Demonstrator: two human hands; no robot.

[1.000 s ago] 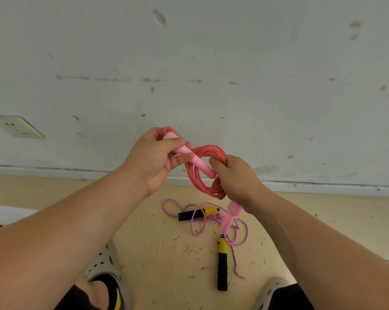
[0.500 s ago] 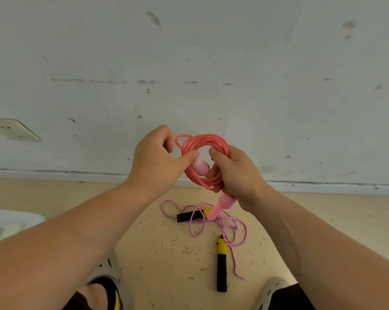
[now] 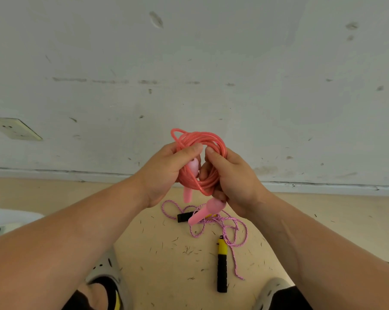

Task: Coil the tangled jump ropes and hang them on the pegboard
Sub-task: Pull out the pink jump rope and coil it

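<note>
- The left hand (image 3: 164, 173) pinches the pink jump rope (image 3: 202, 139). Its thumb lies over the strands at the coil's 10 o'clock and its fingers are curled behind.
- The right hand (image 3: 231, 182) grips the coil's 3 o'clock side with its fingers curled round the strands. Its thumb tip almost meets the left thumb near the coil's middle.
- The pink rope is wound into several tight loops and held in the air between both hands.
- One pink handle (image 3: 192, 166) sits in the coil's opening against the left palm, its end poking out at 6 o'clock.
- The other pink handle (image 3: 202, 212) hangs under the right hand, pointing to 7 o'clock.
- At 6 o'clock from the hands, a purple braided rope (image 3: 233, 229) lies in loose, tangled loops on the floor (image 3: 155, 242).
- One black-and-yellow handle (image 3: 222, 265) lies at 5 o'clock of that tangle, another (image 3: 185, 217) at 9 o'clock.
- A wall socket (image 3: 14, 128) is at 9 o'clock of the hands, well apart.
</note>
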